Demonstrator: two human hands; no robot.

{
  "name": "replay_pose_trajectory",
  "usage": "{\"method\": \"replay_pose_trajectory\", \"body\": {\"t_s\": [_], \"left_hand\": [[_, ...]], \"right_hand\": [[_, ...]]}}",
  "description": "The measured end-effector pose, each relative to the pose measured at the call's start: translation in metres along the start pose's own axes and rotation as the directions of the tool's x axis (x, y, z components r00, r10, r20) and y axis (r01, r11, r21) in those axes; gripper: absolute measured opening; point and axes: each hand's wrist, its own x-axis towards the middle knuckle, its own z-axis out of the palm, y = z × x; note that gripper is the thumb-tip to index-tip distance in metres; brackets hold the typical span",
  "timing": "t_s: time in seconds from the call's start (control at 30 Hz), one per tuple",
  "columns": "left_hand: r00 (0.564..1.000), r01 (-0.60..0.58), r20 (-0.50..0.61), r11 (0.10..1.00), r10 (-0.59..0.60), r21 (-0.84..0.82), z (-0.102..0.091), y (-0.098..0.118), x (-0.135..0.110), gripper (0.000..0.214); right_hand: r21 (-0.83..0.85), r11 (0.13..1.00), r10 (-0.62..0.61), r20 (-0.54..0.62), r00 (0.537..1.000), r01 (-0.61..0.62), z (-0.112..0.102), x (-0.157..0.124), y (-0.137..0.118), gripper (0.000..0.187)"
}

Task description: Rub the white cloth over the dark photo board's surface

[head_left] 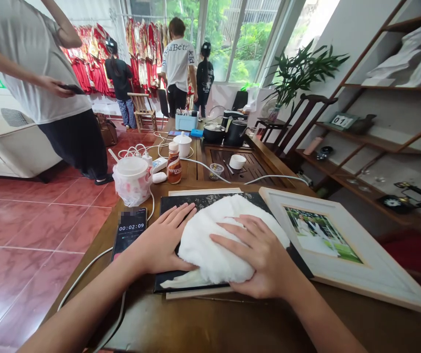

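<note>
1. Your right hand (256, 255), fingers spread, rests on the fluffy white cloth (201, 240), maybe to press it down
2. Your left hand (166, 240) lies flat, fingers slightly apart, on the flat black board (207, 198) under the cloth, maybe keeping it still
3. Count one cloth, one board, two hands

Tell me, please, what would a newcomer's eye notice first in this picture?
Probably the white fluffy bundle in the front middle, with the right hand spread on top and the left hand at its left side. Then the framed photo to its right, and the red garments hanging at the back, left of centre.
</note>
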Motion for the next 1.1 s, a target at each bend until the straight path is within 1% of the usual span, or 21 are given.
{"method": "replay_pose_trajectory", "body": {"t_s": [0.07, 0.2, 0.3, 0.4, 0.47, 0.53, 0.67, 0.77, 0.9, 0.97, 1.03, 1.1], "left_hand": [[1.0, 0.009, -0.005, 1.0, -0.009, 0.004, 0.0, 0.001, -0.001, 0.105], [1.0, 0.023, -0.018, 1.0, -0.023, -0.004, -0.002, 0.002, -0.001, 0.104], [0.999, 0.015, -0.029, 1.0, -0.016, -0.019, -0.001, 0.001, -0.001, 0.104], [1.0, -0.007, -0.029, 1.0, 0.007, -0.018, 0.0, 0.0, -0.001, 0.105], [1.0, -0.012, -0.018, 1.0, 0.012, -0.008, 0.0, -0.001, -0.001, 0.106], [1.0, 0.003, -0.015, 1.0, -0.003, -0.009, 0.0, 0.0, -0.001, 0.105], [0.999, 0.023, -0.032, 0.999, -0.024, -0.03, -0.002, 0.002, -0.002, 0.105], [0.999, 0.024, -0.035, 0.999, -0.026, -0.031, -0.002, 0.002, -0.002, 0.105], [1.0, 0.015, -0.002, 1.0, -0.015, -0.015, -0.002, 0.001, -0.001, 0.106], [1.0, 0.012, 0.014, 1.0, -0.012, -0.012, -0.002, 0.0, 0.0, 0.109], [1.0, 0.016, 0.004, 1.0, -0.016, -0.019, -0.002, 0.001, 0.0, 0.107], [1.0, 0.02, -0.02, 0.999, -0.021, -0.036, -0.003, 0.001, -0.001, 0.105]], "right_hand": [[-0.008, 1.0, 0.024, 0.012, 1.0, -0.024, -0.002, -0.002, 0.004, 0.07], [-0.083, 0.99, 0.113, 0.008, 0.994, -0.112, -0.006, -0.008, 0.015, 0.066], [-0.081, 0.993, 0.088, 0.0, 0.996, -0.088, -0.004, -0.007, 0.012, 0.066], [-0.03, 0.999, 0.03, 0.004, 1.0, -0.03, -0.002, -0.002, 0.002, 0.069], [-0.001, 1.0, 0.011, 0.013, 1.0, -0.011, -0.001, -0.001, 0.0, 0.071], [-0.005, 0.999, 0.033, 0.025, 0.999, -0.032, -0.002, -0.003, 0.005, 0.071], [-0.093, 0.988, 0.127, 0.02, 0.992, -0.125, -0.006, -0.01, 0.019, 0.066], [-0.101, 0.989, 0.107, 0.005, 0.994, -0.106, -0.005, -0.009, 0.017, 0.067], [-0.03, 0.999, 0.022, 0.008, 1.0, -0.022, 0.0, -0.001, 0.0, 0.069], [-0.006, 1.0, 0.005, 0.014, 1.0, -0.005, 0.0, 0.0, -0.002, 0.07], [-0.015, 0.999, 0.029, 0.018, 0.999, -0.028, -0.001, -0.002, 0.003, 0.068], [-0.055, 0.995, 0.081, 0.019, 0.997, -0.08, -0.003, -0.006, 0.011, 0.065]]}}
